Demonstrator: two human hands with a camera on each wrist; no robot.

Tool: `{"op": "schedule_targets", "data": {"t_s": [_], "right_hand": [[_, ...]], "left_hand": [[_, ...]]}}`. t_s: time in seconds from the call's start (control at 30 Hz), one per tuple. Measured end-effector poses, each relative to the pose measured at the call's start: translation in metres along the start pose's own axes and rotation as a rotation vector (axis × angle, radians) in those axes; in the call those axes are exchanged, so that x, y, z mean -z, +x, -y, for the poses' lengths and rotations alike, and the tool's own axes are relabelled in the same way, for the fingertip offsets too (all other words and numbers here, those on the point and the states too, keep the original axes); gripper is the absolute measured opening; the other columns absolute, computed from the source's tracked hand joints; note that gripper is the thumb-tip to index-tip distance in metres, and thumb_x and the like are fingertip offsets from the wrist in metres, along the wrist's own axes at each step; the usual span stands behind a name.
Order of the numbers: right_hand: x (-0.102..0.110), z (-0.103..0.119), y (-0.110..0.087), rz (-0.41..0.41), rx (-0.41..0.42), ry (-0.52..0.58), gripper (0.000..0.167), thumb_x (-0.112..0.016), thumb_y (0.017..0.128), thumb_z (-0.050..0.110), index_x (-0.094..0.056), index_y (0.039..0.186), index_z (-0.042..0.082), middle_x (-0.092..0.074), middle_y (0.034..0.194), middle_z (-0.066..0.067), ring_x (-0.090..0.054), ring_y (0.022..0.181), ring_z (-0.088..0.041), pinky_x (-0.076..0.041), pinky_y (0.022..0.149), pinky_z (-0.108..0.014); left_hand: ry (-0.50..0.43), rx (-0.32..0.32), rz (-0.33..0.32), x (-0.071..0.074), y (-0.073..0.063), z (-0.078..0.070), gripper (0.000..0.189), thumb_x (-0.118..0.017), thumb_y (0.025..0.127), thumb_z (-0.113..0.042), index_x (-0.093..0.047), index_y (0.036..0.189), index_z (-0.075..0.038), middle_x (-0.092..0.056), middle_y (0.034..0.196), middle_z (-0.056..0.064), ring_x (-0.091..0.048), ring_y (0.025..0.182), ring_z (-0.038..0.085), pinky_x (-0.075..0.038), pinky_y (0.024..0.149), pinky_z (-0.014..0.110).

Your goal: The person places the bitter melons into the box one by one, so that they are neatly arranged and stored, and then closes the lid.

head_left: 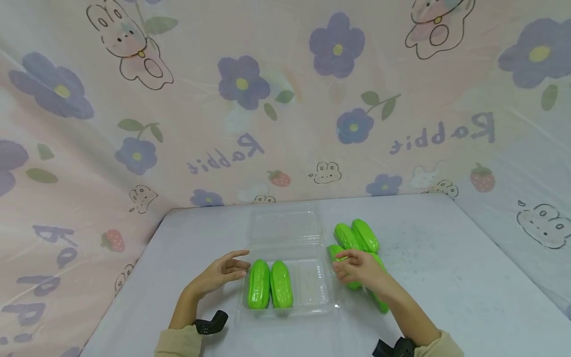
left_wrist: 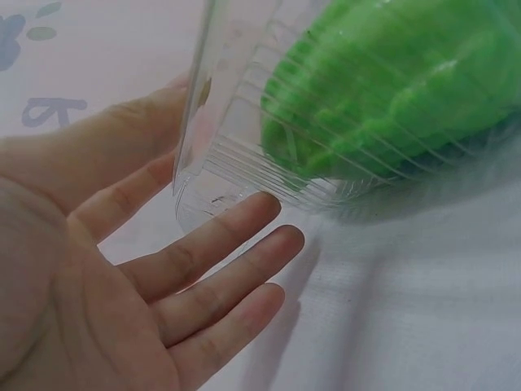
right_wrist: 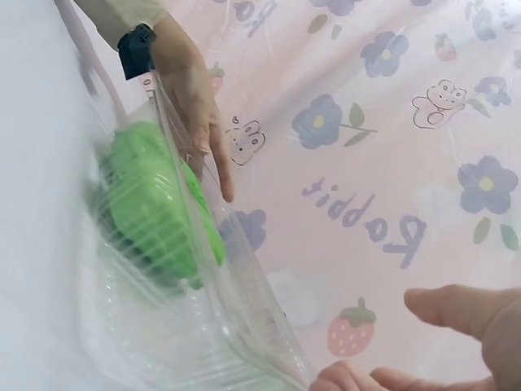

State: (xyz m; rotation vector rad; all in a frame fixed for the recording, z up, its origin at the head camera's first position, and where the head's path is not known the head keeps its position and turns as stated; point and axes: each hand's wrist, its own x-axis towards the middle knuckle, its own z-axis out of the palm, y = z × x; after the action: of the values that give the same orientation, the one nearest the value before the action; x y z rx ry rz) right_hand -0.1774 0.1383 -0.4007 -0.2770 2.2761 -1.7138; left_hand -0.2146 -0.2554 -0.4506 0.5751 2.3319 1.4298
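A clear plastic clamshell box (head_left: 312, 282) lies with its lid (head_left: 285, 225) folded back. Two shiny, bright green toy cucumbers (head_left: 281, 285) sit side by side in its left half. At the box's left wall is my left hand (head_left: 220, 270), fingers loosely extended; in the left wrist view, the left hand (left_wrist: 163, 269) has its fingertips right by the ribbed corner. My right hand (head_left: 359, 270) is above several more toy cucumbers (head_left: 366, 235) to the right of the box and partly hides them. In the right wrist view nothing shows between the right thumb (right_wrist: 456, 309) and fingers.
The box and cucumbers stand on a white-covered table (head_left: 428, 277). A fabric backdrop (head_left: 285, 124) with rabbits, flowers and strawberries rises behind the table's far edge and along both sides. Each wrist wears a black device (head_left: 211, 323).
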Motion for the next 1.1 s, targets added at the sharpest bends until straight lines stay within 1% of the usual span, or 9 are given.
{"op": "schedule_targets", "data": {"t_s": [0.13, 0.2, 0.43, 0.57, 0.73, 0.87, 1.1], "right_hand": [[0.010, 0.002, 0.000, -0.003, -0.019, -0.004, 0.051, -0.060, 0.095, 0.023, -0.046, 0.128, -0.014, -0.065, 0.110, -0.029, -0.069, 0.087, -0.022, -0.060, 0.079, -0.033], [0.014, 0.003, -0.001, 0.003, -0.015, -0.012, 0.051, -0.059, 0.095, 0.023, -0.046, 0.128, -0.015, -0.065, 0.110, -0.029, -0.069, 0.088, -0.022, -0.060, 0.079, -0.033], [0.025, 0.004, -0.002, -0.015, -0.022, -0.025, 0.046, -0.058, 0.096, 0.021, -0.050, 0.123, -0.014, -0.066, 0.109, -0.026, -0.068, 0.088, -0.017, -0.059, 0.078, -0.029], [0.031, 0.001, -0.003, -0.024, -0.022, -0.028, 0.046, -0.057, 0.097, 0.021, -0.048, 0.124, -0.015, -0.065, 0.111, -0.027, -0.068, 0.090, -0.016, -0.059, 0.078, -0.028], [0.039, -0.002, -0.004, -0.036, -0.010, -0.085, 0.042, -0.054, 0.099, 0.018, -0.051, 0.122, -0.016, -0.065, 0.109, -0.029, -0.069, 0.090, -0.019, -0.060, 0.078, -0.030], [0.046, -0.005, -0.004, -0.053, -0.016, -0.143, 0.040, -0.052, 0.100, 0.019, -0.053, 0.121, -0.015, -0.065, 0.109, -0.029, -0.068, 0.090, -0.020, -0.060, 0.078, -0.031], [0.057, -0.010, -0.005, -0.101, -0.048, -0.169, 0.042, -0.054, 0.099, 0.022, -0.052, 0.122, -0.013, -0.065, 0.110, -0.027, -0.068, 0.090, -0.021, -0.060, 0.077, -0.031]], "left_hand": [[0.001, 0.004, 0.004, 0.000, 0.000, -0.001, 0.063, -0.059, 0.097, -0.025, -0.030, 0.150, -0.007, -0.052, 0.138, 0.028, -0.053, 0.126, 0.042, -0.051, 0.101, 0.045], [-0.002, 0.005, 0.003, 0.000, 0.000, -0.001, 0.063, -0.059, 0.097, -0.025, -0.030, 0.150, -0.006, -0.052, 0.138, 0.028, -0.053, 0.126, 0.042, -0.051, 0.101, 0.046], [-0.006, 0.013, 0.002, 0.000, 0.000, -0.001, 0.063, -0.058, 0.097, -0.025, -0.029, 0.150, -0.007, -0.051, 0.139, 0.028, -0.053, 0.127, 0.042, -0.050, 0.102, 0.047], [-0.004, 0.016, 0.005, 0.000, -0.001, -0.002, 0.063, -0.059, 0.097, -0.025, -0.030, 0.150, -0.007, -0.052, 0.138, 0.028, -0.053, 0.127, 0.042, -0.050, 0.102, 0.048], [-0.001, 0.011, 0.008, 0.001, -0.002, -0.003, 0.063, -0.059, 0.097, -0.025, -0.030, 0.150, -0.006, -0.053, 0.137, 0.028, -0.053, 0.127, 0.042, -0.051, 0.101, 0.046], [0.006, 0.004, 0.004, 0.001, -0.002, -0.003, 0.063, -0.058, 0.097, -0.025, -0.030, 0.149, -0.006, -0.053, 0.137, 0.028, -0.054, 0.126, 0.041, -0.051, 0.100, 0.045], [-0.007, 0.007, 0.005, 0.000, -0.001, -0.001, 0.063, -0.058, 0.097, -0.025, -0.030, 0.150, -0.006, -0.053, 0.137, 0.028, -0.053, 0.126, 0.042, -0.051, 0.100, 0.046]]}}
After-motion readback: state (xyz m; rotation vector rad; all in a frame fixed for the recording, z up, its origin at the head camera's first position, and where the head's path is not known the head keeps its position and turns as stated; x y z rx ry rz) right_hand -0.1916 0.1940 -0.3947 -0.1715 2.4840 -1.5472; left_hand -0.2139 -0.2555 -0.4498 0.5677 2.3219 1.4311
